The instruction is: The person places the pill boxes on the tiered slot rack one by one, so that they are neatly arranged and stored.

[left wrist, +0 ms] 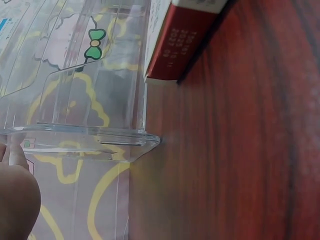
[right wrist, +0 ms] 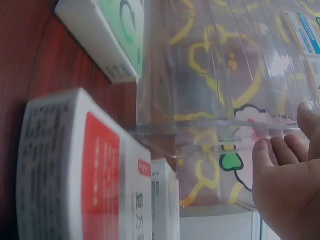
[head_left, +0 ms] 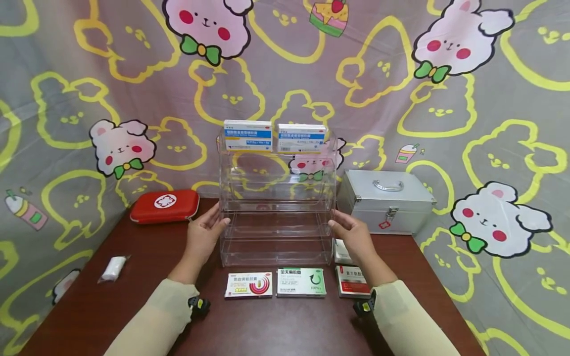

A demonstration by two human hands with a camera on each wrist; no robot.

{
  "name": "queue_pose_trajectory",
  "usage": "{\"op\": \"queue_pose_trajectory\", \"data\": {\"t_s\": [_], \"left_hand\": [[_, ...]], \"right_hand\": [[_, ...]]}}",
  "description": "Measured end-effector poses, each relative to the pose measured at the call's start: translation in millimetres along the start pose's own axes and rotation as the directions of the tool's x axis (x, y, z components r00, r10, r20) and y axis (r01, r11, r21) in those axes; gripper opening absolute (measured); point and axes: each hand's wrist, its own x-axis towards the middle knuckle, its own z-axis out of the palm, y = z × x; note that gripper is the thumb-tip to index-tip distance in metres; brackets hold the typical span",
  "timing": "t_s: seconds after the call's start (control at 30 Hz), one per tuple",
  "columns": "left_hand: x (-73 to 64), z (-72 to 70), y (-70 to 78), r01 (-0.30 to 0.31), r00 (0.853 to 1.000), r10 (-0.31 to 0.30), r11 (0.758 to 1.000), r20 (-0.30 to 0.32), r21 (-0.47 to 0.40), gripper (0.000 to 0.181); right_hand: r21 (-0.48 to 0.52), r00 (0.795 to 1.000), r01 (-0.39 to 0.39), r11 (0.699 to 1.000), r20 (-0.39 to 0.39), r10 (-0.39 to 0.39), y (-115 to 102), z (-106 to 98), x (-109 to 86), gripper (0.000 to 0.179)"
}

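A clear plastic tiered display rack (head_left: 277,220) stands upright on the table. My left hand (head_left: 206,232) holds its left side, with the thumb at the front edge and the fingers along the outer wall. On the opposite side, my right hand (head_left: 354,236) holds the rack the same way; its fingers (right wrist: 285,150) show against the side wall in the right wrist view. Two blue-and-white medicine boxes, a left one (head_left: 248,136) and a right one (head_left: 302,139), sit on the top tier. The lower tiers hold nothing visible. Only part of the left hand (left wrist: 19,195) shows in the left wrist view.
Before the rack lie a red-and-white medicine box (head_left: 248,285), a green-and-white one (head_left: 301,283) and another red-and-white one (head_left: 352,282), with a white box (head_left: 342,252) behind. A red zip case (head_left: 165,206), a white wrapped roll (head_left: 114,268) and a silver metal case (head_left: 385,202) flank them.
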Motion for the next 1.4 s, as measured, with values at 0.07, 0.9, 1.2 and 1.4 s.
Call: {"op": "queue_pose_trajectory", "data": {"t_s": [0.07, 0.9, 1.2, 1.4], "left_hand": [[-0.8, 0.8, -1.0, -0.001, 1.0, 0.001, 1.0, -0.014, -0.003, 0.058], [-1.3, 4.6, -1.0, -0.01, 1.0, 0.01, 1.0, -0.022, -0.001, 0.058], [-4.4, 1.9, -2.7, 0.012, 1.0, -0.011, 1.0, -0.021, 0.026, 0.058], [-2.8, 1.2, -1.7, 0.002, 1.0, -0.002, 1.0, -0.012, 0.02, 0.058]], "right_hand": [[-0.044, 1.0, 0.011, 0.999, 0.029, -0.009, 2.0, -4.1, -1.5, 0.059], [-0.487, 0.964, 0.104, 0.867, 0.264, 0.032, 76.9, -114.9, -10.2, 0.066], [-0.515, 0.954, 0.146, 0.845, 0.298, 0.017, 80.1, -113.0, -7.6, 0.071], [-0.548, 0.944, 0.147, 0.823, 0.327, 0.05, 75.9, -112.1, -5.8, 0.075]]}}
